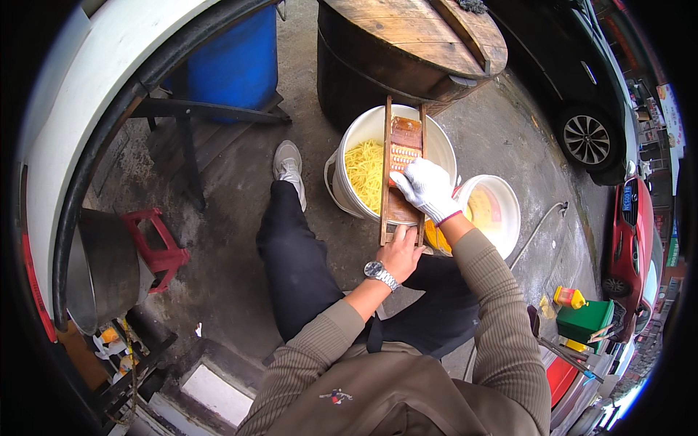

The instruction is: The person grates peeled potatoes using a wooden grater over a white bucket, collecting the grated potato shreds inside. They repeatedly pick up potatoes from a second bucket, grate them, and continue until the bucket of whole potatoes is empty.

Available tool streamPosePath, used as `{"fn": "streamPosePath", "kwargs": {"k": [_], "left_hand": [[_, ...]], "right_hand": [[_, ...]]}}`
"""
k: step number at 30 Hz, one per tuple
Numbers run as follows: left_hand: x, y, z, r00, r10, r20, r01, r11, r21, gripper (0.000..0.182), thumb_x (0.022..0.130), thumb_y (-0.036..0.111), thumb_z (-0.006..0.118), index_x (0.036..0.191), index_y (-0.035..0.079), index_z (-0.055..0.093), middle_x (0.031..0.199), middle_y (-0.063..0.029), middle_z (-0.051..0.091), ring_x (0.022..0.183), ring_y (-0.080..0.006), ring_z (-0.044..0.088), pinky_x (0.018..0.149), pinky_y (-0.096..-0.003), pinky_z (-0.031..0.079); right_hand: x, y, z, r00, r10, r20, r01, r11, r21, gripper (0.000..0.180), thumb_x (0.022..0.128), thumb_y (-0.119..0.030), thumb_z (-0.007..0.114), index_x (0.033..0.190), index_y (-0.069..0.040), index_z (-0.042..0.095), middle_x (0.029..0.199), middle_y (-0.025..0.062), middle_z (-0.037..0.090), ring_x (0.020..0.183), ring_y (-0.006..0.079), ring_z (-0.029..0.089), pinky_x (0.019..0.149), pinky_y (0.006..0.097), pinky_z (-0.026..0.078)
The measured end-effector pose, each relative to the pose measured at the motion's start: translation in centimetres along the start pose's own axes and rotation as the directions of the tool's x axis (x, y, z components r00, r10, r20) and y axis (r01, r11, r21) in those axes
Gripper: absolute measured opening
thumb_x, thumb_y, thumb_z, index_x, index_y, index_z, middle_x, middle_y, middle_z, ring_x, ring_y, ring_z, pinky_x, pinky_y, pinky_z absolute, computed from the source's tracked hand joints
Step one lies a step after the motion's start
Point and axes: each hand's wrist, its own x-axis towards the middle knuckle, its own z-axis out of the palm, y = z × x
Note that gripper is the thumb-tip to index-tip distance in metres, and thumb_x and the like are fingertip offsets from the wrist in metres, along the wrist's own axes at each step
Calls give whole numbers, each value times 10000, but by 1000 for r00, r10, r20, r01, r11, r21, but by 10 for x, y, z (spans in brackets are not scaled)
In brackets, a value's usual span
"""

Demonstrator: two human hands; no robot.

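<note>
A wooden grater board with rows of metal teeth lies across the rim of a white plastic bucket. Yellow shreds fill part of that bucket, to the left of the board. My left hand, bare and with a wristwatch, grips the board's near end. My right hand, in a white knit glove, rests on the board just below the teeth, fingers curled; whatever may be under its palm is hidden. Right of it stands a second white bucket with a yellowish content.
A big dark tub with a wooden lid stands beyond the bucket. A blue barrel is at upper left, a red plastic stool at left. A hose lies on the ground at right, near a green bin. Parked cars stand farther right.
</note>
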Motion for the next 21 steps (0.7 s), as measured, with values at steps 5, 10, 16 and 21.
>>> {"fn": "streamPosePath", "kwargs": {"k": [5, 10, 16, 21], "left_hand": [[0, -4, 2, 1000, 7, -12, -6, 1000, 13, 506, 926, 309, 715, 1324, 54, 534, 1251, -159, 552, 907, -415, 689, 741, -507, 590], [1, -3, 2, 999, 15, -41, -15, 1000, 19, 502, 923, 309, 717, 1316, 53, 540, 1248, -160, 559, 902, -412, 690, 739, -507, 590], [0, 1, -3, 998, -50, 38, 49, 999, 14, 503, 927, 312, 711, 1320, 48, 543, 1244, -152, 559, 905, -410, 689, 739, -505, 591], [1, 3, -6, 1000, 9, -10, -8, 1000, 12, 492, 933, 302, 706, 1323, 49, 543, 1241, -149, 552, 942, -410, 679, 748, -508, 589]], "right_hand": [[12, -9, -14, 989, 122, 84, -119, 992, -48, 426, 933, -461, 656, 749, -86, 741, 753, 175, 685, 695, 359, 662, 644, 454, 546], [7, -34, -26, 976, -4, 216, 25, 995, -97, 391, 936, -421, 643, 689, -129, 725, 669, 111, 653, 693, 305, 629, 666, 469, 448], [85, 6, -7, 977, -6, -214, -44, 972, -229, 280, 969, -316, 606, 791, -122, 701, 779, 100, 695, 775, 318, 648, 711, 469, 468], [97, 11, -16, 985, 162, -58, -172, 948, -268, 355, 997, -365, 566, 809, -103, 715, 823, 118, 729, 818, 318, 681, 760, 475, 498]]}}
